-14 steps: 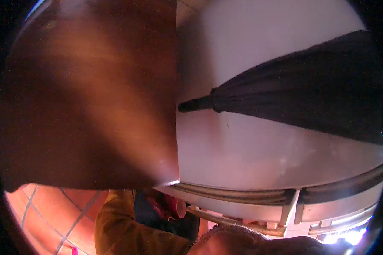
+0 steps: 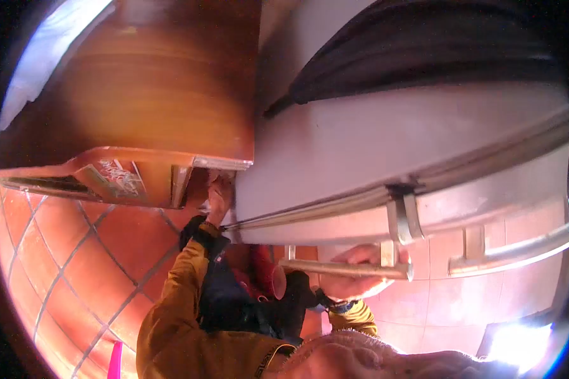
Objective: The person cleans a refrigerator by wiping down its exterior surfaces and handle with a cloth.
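My left hand [image 2: 217, 201] is in the narrow opening between a wooden cabinet [image 2: 164, 95] and a large pale appliance [image 2: 360, 151]. Its fingers are small and partly in shadow; whether they hold anything cannot be made out. Lower right, my right hand [image 2: 354, 273] is wrapped round a metal bar handle [image 2: 341, 269] on the appliance's front. A dark folded umbrella [image 2: 423, 54] lies on the appliance's top, its narrow black end pointing left.
A second bar handle [image 2: 515, 252] is at the right. Orange floor tiles [image 2: 101, 252] show at lower left, with a pink object [image 2: 115, 360] near the bottom. White material [image 2: 50, 57] hangs over the cabinet's far left edge. A reddish cup-like object [image 2: 273, 278] is near my body.
The view has tilted, so the cabinet and appliance sit higher and their fronts show more. Both my hands, out of sight before, are now visible, the right one on the handle.
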